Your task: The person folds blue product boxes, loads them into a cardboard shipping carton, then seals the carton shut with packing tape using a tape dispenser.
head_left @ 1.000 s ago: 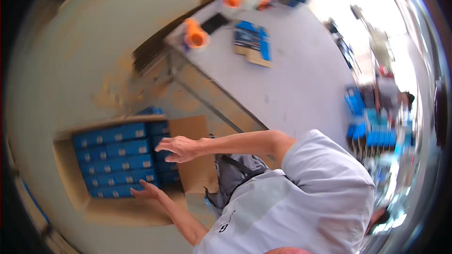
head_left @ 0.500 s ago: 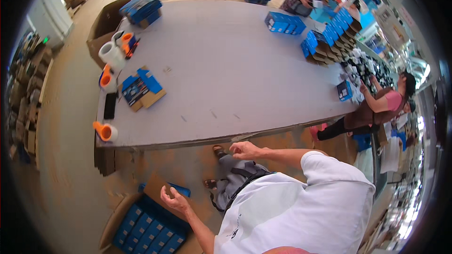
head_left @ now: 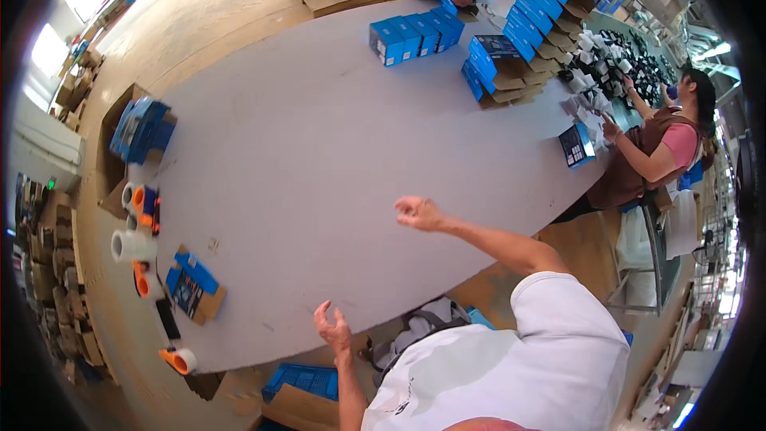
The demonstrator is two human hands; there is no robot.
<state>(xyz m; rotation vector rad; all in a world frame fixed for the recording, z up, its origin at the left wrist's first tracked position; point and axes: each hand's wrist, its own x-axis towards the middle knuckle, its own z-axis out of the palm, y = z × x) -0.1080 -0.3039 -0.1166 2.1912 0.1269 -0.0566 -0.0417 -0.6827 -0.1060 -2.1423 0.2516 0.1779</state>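
Note:
Over the near part of the pale table (head_left: pixel 295 152), my right hand (head_left: pixel 420 213) is held out with loosely bent fingers and nothing visible in it. Lower and to the left, by the table's near edge, my left hand (head_left: pixel 333 329) is raised with thumb and fingers apart, also without an object. Neither hand appears to touch anything. A flattened blue-and-brown carton (head_left: pixel 194 285) lies on the table left of my left hand. Beyond my right hand stands a row of blue boxes (head_left: pixel 415 35).
Tape dispensers (head_left: pixel 180 360) and white tape rolls (head_left: pixel 132 246) line the left edge. Open blue cartons (head_left: pixel 523 40) are stacked at the far right. A co-worker (head_left: pixel 658 140) handles small black-and-white items beside a blue box (head_left: pixel 576 145). Below my left hand are a blue crate (head_left: pixel 307 381) and an open carton.
My view has swung to the right and I have come closer to the table. Both hands have moved forward, the right one now above the tabletop. The far co-worker reaches down to the blue boxes.

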